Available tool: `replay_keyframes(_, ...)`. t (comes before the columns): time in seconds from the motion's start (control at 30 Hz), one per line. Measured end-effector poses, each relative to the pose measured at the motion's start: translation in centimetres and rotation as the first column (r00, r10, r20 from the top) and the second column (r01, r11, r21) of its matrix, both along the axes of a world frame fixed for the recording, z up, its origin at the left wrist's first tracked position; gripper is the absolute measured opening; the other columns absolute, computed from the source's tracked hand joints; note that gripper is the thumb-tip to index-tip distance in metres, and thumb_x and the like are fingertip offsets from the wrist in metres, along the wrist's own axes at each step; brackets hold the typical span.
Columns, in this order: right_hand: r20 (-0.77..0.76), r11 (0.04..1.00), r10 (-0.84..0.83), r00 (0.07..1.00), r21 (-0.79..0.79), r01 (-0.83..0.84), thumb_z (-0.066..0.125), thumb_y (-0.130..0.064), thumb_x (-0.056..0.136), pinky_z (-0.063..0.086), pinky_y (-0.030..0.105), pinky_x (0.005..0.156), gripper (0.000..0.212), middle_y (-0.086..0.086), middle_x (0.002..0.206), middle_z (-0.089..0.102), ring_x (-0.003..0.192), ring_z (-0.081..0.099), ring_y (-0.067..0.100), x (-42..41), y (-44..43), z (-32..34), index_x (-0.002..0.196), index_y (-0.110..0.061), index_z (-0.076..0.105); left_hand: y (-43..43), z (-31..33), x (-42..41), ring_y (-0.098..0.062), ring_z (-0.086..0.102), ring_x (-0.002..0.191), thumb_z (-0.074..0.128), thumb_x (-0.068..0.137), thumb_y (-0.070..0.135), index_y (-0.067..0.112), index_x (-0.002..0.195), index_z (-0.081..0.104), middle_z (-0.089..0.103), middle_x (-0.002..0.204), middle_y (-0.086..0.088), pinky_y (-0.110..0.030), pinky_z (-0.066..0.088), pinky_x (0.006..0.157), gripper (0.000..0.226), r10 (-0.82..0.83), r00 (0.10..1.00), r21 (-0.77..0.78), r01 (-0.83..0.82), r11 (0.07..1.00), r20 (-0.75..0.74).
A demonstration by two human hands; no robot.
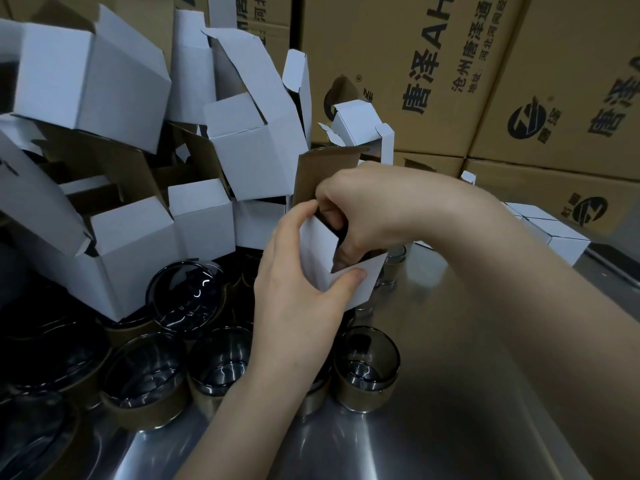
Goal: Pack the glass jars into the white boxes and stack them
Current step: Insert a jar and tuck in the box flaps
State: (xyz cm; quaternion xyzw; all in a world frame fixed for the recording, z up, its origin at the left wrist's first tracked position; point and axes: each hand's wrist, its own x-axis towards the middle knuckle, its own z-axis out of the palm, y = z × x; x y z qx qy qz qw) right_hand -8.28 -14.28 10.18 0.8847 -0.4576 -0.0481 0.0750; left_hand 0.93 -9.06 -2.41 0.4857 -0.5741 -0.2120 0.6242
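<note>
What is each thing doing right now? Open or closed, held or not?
Small white cardboard box: top open, brown-lined flap up, held.
Left hand: grips that box's side.
Right hand: fingers reach inside its open top.
Heap of white cardboard boxes: flaps open, tumbled.
Dark glass jars with brown bands: upright, lidless, unpacked.
White boxes at far right: closed, side by side.
Big brown printed cartons: closed, stacked.

White boxes point(221, 147); dark smoky jars point(367, 365); brown cartons point(433, 64), black print.

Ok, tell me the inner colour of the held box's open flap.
Brown: the flap of the box shows best in the head view.
</note>
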Motion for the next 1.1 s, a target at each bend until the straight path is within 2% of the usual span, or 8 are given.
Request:
replay_keyframes(0.23,-0.026,1.000,0.021,0.999,-0.003,-0.021,0.083,-0.040,0.071,0.033,0.026,0.051,0.037,-0.002,0.080,0.057,0.070,0.053,0.015,0.1,-0.6,0.1,0.081,-0.019,0.055,-0.3,-0.3,0.2,0.007,0.039,0.128,0.081,0.075,0.028,0.058,0.129,0.040,0.045,0.136,0.029,-0.018,0.035,0.101,0.075,-0.037,0.999,0.013,0.038,0.999,-0.025)
replay_keyframes(0.4,0.199,0.997,0.069,0.978,0.022,-0.075,0.083,-0.037,0.069,0.046,0.026,0.062,0.034,-0.008,0.093,0.061,0.082,0.056,0.007,-1.1,-0.5,0.0,0.092,-0.024,0.060,-0.4,-0.2,0.3,0.002,0.040,0.133,0.081,0.076,0.027,0.051,0.135,0.043,0.046,0.140,0.024,-0.031,0.039,0.109,0.075,-0.058,0.994,0.039,0.062,0.997,-0.090)
replay_keyframes(0.5,0.568,0.993,0.075,0.820,0.032,-0.114,0.068,-0.015,0.080,0.043,0.012,0.059,0.011,-0.006,0.091,0.070,0.065,0.056,-0.005,-2.7,-0.5,0.0,0.084,-0.025,0.065,-0.4,-0.1,0.6,-0.001,0.042,0.133,0.082,0.077,0.022,0.049,0.134,0.046,0.047,0.139,0.021,-0.040,0.040,0.112,0.073,-0.065,0.988,0.053,0.073,0.996,-0.139)
replay_keyframes(0.57,0.789,0.998,0.023,0.614,0.017,-0.059,0.053,0.000,0.081,0.045,0.019,0.054,0.025,-0.001,0.080,0.073,0.052,0.053,-0.001,-3.9,-1.0,-0.5,0.077,-0.023,0.063,-0.5,0.1,0.7,0.000,0.042,0.132,0.082,0.077,0.019,0.051,0.131,0.047,0.047,0.138,0.022,-0.039,0.040,0.112,0.072,-0.074,0.984,0.052,0.084,0.995,-0.162)
replay_keyframes(0.67,0.940,0.998,-0.065,0.334,0.059,0.028,0.048,0.007,0.081,0.048,0.025,0.047,0.028,0.010,0.081,0.071,0.052,0.055,0.012,-4.9,-1.8,-2.1,0.077,-0.019,0.058,-0.6,0.2,0.8,-0.004,0.044,0.133,0.081,0.078,0.013,0.051,0.130,0.048,0.047,0.140,0.019,-0.041,0.040,0.112,0.072,-0.107,0.974,0.056,0.121,0.991,-0.199)
replay_keyframes(0.73,0.957,0.983,-0.180,0.228,0.184,0.006,0.057,0.003,0.088,0.051,0.026,0.048,0.023,0.018,0.095,0.067,0.057,0.058,0.014,-5.1,-2.4,-3.7,0.087,-0.020,0.058,-0.6,0.2,0.9,-0.008,0.046,0.132,0.080,0.079,0.012,0.050,0.129,0.050,0.048,0.139,0.018,-0.043,0.041,0.111,0.071,-0.127,0.970,0.062,0.143,0.988,-0.209)
replay_keyframes(0.93,0.916,0.919,-0.356,0.186,0.379,-0.110,0.069,-0.030,0.090,0.050,0.025,0.046,0.035,-0.012,0.084,0.071,0.056,0.061,0.012,-4.7,-2.6,-7.6,0.123,-0.025,0.060,-0.6,0.4,0.9,-0.003,0.048,0.128,0.069,0.077,0.046,0.051,0.127,0.056,0.051,0.138,0.017,-0.029,0.042,0.104,0.052,-0.162,0.942,0.074,0.191,0.979,-0.293)
replay_keyframes(1.1,0.908,0.908,-0.373,0.192,0.399,-0.125,0.070,-0.033,0.088,0.043,0.021,0.041,0.029,-0.019,0.090,0.073,0.061,0.061,0.014,-4.2,-2.1,-8.4,0.113,-0.042,0.060,-1.2,0.3,0.9,0.020,0.052,0.107,0.054,0.099,0.026,0.046,0.120,0.063,0.051,0.135,0.019,-0.001,0.042,0.079,0.030,-0.174,0.921,0.081,0.215,0.973,-0.349)
